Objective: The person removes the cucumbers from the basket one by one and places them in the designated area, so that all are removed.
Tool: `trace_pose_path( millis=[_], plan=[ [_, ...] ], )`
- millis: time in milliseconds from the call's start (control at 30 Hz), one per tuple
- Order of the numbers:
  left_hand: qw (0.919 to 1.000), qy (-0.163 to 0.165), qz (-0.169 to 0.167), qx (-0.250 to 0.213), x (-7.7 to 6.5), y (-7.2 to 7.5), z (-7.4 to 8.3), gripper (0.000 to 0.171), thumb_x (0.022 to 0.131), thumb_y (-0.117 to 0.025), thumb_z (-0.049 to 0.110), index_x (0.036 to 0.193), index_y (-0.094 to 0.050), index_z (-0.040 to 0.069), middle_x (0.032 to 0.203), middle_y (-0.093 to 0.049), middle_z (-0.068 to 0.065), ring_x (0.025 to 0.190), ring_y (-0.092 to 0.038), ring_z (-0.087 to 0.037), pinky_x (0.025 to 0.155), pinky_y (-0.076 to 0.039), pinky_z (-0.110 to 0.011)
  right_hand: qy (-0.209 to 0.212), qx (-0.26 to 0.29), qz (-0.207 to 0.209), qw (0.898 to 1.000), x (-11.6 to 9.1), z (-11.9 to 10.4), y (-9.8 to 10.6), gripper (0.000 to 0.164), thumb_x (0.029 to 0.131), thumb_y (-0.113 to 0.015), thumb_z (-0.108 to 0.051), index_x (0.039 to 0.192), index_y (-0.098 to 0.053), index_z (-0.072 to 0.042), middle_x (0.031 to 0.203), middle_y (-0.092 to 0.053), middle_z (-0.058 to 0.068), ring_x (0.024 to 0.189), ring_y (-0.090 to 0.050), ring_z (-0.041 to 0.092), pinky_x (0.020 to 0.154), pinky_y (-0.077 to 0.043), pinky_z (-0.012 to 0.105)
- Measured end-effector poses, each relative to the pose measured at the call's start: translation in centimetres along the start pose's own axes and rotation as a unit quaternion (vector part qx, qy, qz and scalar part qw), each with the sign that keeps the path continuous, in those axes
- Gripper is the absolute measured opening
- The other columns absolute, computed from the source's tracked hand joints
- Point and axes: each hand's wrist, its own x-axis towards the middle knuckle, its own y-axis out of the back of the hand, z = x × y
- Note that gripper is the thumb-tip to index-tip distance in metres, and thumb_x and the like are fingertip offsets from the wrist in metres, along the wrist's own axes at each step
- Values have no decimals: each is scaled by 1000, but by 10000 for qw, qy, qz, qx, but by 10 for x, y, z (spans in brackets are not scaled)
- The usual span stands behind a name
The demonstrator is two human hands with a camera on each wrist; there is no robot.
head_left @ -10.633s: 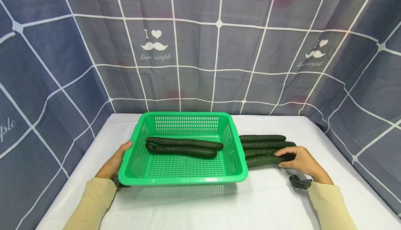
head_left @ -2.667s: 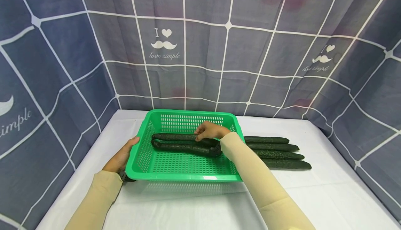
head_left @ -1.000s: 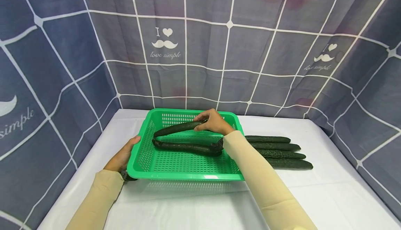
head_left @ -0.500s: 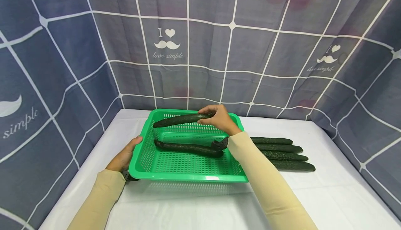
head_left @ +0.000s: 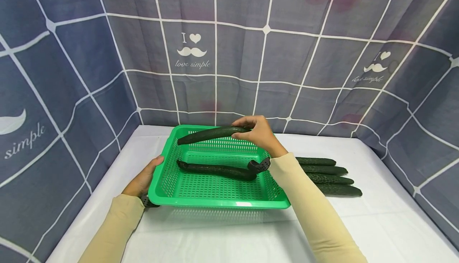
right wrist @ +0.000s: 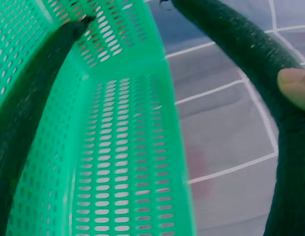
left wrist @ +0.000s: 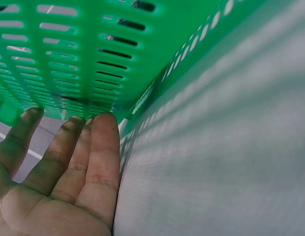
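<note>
My right hand pinches a long dark green cucumber near its right end. The cucumber hangs over the back of the green plastic basket, its left end lower. In the right wrist view this cucumber shows with a fingertip on it. A second cucumber lies on the basket floor, its right end partly behind the black wrist strap. My left hand is at the basket's left side; in the left wrist view the fingers are nearly straight, with their tips against the slotted wall.
Several more cucumbers lie side by side on the white tablecloth to the basket's right, partly hidden by the right sleeve. A grey-blue checked curtain stands behind the table and along both sides.
The right hand has lifted one cucumber from the basket floor and moved it up and slightly right over the last second. The left hand stays at the basket's side.
</note>
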Motion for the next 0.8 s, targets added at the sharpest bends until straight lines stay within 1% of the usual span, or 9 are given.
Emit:
trace_pose_path(
  millis=[133,300,467,667,800],
  plan=[
    [10000,18,31,-22,0,0,0,93,106,-27,59,169,8,1,132,-56,-11,110,-65,-18,91,-61,-39,-193,169,-67,9996,-4,-6,11,32,82,-93,-3,112,-83,-1,104,-80,6,93,-73,20,82,-58,30],
    [10000,-28,45,-45,1,-1,0,93,107,-28,59,169,8,0,131,-55,-12,110,-65,-18,90,-61,-39,-252,288,-73,9992,-12,-10,26,34,82,-92,-1,114,-82,2,104,-80,5,92,-74,17,81,-59,28],
    [10000,-44,39,-40,1,-1,1,93,107,-28,59,169,8,0,130,-55,-12,109,-65,-17,90,-61,-39,-319,214,-2,9993,-21,-13,41,35,81,-92,-1,114,-82,2,103,-81,3,93,-74,15,82,-59,27],
    [9999,-94,-39,-20,2,1,0,93,107,-28,59,169,9,0,129,-55,-10,109,-66,-17,90,-61,-38,-390,208,81,9990,-34,-16,59,35,81,-91,0,114,-81,5,99,-80,2,91,-74,15,80,-59,26],
    [9999,-98,-38,-39,2,2,-2,92,108,-28,58,168,7,-1,127,-57,-8,108,-67,-18,89,-62,-39,-445,100,157,9988,-45,-17,67,35,82,-92,-1,114,-81,4,103,-80,3,90,-74,15,80,-60,26]
  ],
)
